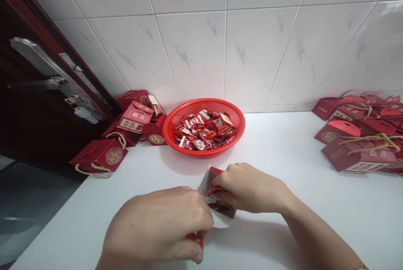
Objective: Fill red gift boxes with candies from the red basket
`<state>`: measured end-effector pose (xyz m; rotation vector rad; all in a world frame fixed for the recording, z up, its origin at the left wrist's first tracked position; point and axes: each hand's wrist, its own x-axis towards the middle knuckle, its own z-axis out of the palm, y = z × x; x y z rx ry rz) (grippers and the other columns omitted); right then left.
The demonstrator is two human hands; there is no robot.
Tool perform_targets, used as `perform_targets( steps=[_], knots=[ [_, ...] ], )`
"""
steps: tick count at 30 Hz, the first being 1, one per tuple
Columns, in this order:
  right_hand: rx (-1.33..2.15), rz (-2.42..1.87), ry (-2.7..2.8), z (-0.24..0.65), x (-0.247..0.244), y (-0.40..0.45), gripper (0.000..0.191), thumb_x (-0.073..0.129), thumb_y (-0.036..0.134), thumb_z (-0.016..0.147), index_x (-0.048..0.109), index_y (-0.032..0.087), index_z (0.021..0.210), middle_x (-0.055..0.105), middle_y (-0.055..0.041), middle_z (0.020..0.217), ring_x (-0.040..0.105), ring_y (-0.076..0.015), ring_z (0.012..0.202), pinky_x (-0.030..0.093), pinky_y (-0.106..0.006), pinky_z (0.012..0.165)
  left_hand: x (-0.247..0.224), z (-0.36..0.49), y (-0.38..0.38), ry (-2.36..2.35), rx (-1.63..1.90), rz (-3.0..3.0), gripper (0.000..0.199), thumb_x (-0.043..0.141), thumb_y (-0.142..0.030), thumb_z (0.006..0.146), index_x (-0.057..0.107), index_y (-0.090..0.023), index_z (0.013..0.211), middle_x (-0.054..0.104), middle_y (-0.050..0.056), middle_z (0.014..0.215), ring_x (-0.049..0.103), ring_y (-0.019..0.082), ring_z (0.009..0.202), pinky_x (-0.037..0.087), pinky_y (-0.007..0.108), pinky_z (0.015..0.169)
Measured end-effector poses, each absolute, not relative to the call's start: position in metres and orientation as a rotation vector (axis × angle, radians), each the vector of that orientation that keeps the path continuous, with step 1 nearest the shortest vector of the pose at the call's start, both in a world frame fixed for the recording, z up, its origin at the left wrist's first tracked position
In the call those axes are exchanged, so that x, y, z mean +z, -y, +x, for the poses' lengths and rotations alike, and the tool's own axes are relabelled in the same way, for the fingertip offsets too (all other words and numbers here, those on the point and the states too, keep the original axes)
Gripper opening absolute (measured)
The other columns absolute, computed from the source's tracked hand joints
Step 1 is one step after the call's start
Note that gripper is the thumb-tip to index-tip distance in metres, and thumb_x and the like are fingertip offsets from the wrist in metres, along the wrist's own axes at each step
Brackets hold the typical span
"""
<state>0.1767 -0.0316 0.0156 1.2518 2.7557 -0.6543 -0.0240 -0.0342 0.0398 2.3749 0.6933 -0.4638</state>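
In front of the basket a small red paper gift box (232,212) stands open, its white inner flap folded out toward me. My right hand (248,187) reaches into its opening, fingers pinched on a red-wrapped candy (215,190). Close by on the left, my left hand (166,221) is closed around another red-wrapped candy (197,239), of which only part shows. A dark object lies inside the box, too shadowed to name. Behind the hands sits a red plastic basket (204,152), heaped with wrapped candies (206,132).
Several red gift boxes with rope handles (99,155) are grouped at the left. A larger pile of similar boxes (359,152) lies at the right on the white table (280,152). A tiled wall (195,51) backs the table, and a dark door (28,106) stands left.
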Motion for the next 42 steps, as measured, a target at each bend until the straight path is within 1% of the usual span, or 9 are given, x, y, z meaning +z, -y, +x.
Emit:
perform_targets(
  steps=[6,9,13,18,23,31,34,37,42],
  knots=[
    [-0.497,1.553,-2.807,0.178,0.01,0.028,0.007,0.045,0.017,0.095,0.052,0.017,0.096,0.053,0.0024,0.064,0.034,-0.0124,0.048,0.017,-0.028,0.047,0.041,-0.024,0.034,-0.678,-0.444,2.382,0.015,0.082,-0.018,0.076,0.069,-0.02,0.07,0.071,-0.003,0.073,0.068,0.017,0.08,0.044,0.023,0.068],
    [-0.7,1.48,-2.832,0.178,0.011,0.027,0.01,0.042,0.01,0.094,0.05,0.017,0.093,0.057,0.0014,0.068,0.039,-0.0109,0.049,0.021,-0.025,0.046,0.04,-0.025,0.033,-0.656,-0.4,2.377,0.015,0.083,-0.019,0.075,0.069,-0.021,0.07,0.071,-0.003,0.073,0.067,0.017,0.078,0.044,0.023,0.067],
    [-0.961,1.273,-2.822,0.176,0.012,0.027,0.017,0.045,0.004,0.088,0.056,0.016,0.085,0.067,-0.0029,0.079,0.052,-0.01,0.059,0.028,-0.021,0.05,0.041,-0.025,0.032,-0.655,-0.409,2.38,0.015,0.084,-0.021,0.075,0.069,-0.021,0.071,0.071,-0.003,0.074,0.067,0.017,0.078,0.044,0.023,0.067],
    [-0.816,1.289,-2.818,0.175,0.01,0.031,0.02,0.048,0.004,0.085,0.064,0.014,0.086,0.067,-0.0032,0.073,0.05,-0.0111,0.055,0.027,-0.023,0.05,0.04,-0.026,0.032,-0.642,-0.373,2.406,0.015,0.083,-0.021,0.076,0.069,-0.021,0.069,0.071,-0.003,0.07,0.066,0.017,0.073,0.042,0.024,0.062],
    [-0.616,1.325,-2.808,0.179,0.007,0.036,0.019,0.052,0.003,0.08,0.067,0.013,0.083,0.069,-0.0072,0.088,0.054,-0.0128,0.062,0.026,-0.025,0.052,0.038,-0.026,0.031,-0.63,-0.334,2.431,0.017,0.082,-0.023,0.078,0.068,-0.021,0.067,0.069,-0.002,0.068,0.065,0.017,0.072,0.041,0.025,0.061],
    [-0.541,0.851,-2.628,0.158,0.014,0.031,0.022,0.053,0.017,0.093,0.075,0.015,0.094,0.075,-0.0088,0.097,0.065,-0.0193,0.078,0.029,-0.028,0.055,0.041,-0.025,0.03,-0.634,-0.418,2.425,0.017,0.084,-0.024,0.076,0.068,-0.021,0.071,0.072,-0.002,0.074,0.068,0.017,0.077,0.042,0.024,0.065],
    [-0.497,0.929,-2.589,0.151,0.009,0.024,0.022,0.053,0.018,0.092,0.075,0.012,0.089,0.075,-0.0106,0.09,0.064,-0.0193,0.071,0.029,-0.028,0.054,0.041,-0.026,0.03,-0.639,-0.395,2.427,0.014,0.083,-0.023,0.076,0.069,-0.021,0.072,0.071,-0.003,0.072,0.067,0.016,0.075,0.042,0.024,0.063],
    [-0.638,1.093,-2.667,0.155,0.005,0.019,0.02,0.054,0.013,0.087,0.072,0.014,0.078,0.073,-0.007,0.078,0.06,-0.0158,0.063,0.03,-0.026,0.052,0.042,-0.026,0.031,-0.631,-0.362,2.448,0.013,0.081,-0.024,0.079,0.07,-0.022,0.072,0.07,-0.002,0.072,0.067,0.017,0.075,0.042,0.025,0.063],
    [-0.68,1.148,-2.727,0.166,0.005,0.018,0.021,0.054,0.01,0.085,0.073,0.016,0.077,0.072,-0.0054,0.08,0.058,-0.0139,0.063,0.031,-0.025,0.055,0.041,-0.026,0.03,-0.645,-0.377,2.456,0.013,0.082,-0.024,0.078,0.07,-0.022,0.074,0.071,-0.002,0.075,0.067,0.017,0.078,0.041,0.025,0.063]
  ],
)
